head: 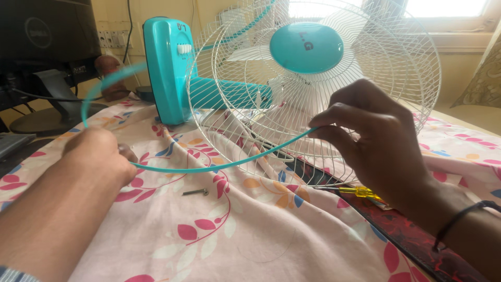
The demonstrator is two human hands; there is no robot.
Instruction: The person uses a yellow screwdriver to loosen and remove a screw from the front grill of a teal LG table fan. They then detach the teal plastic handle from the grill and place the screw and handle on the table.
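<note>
A teal fan lies on its side on a floral cloth [250, 235], its white wire guard [396, 68] facing me with a teal centre cap [306, 48] and a teal base [167, 68] at the left. A thin teal plastic rim band [209, 168] curves in front of the guard's lower edge and loops up to the left. My left hand [99, 156] grips the band at its left part. My right hand [370, 141] pinches the band's other end against the guard's lower rim.
A small metal screw [195, 192] lies on the cloth between my hands. A yellow-handled screwdriver [360, 191] rests under my right hand on a dark red patterned strip [417, 235]. A black monitor [47, 36] on its stand is at the back left.
</note>
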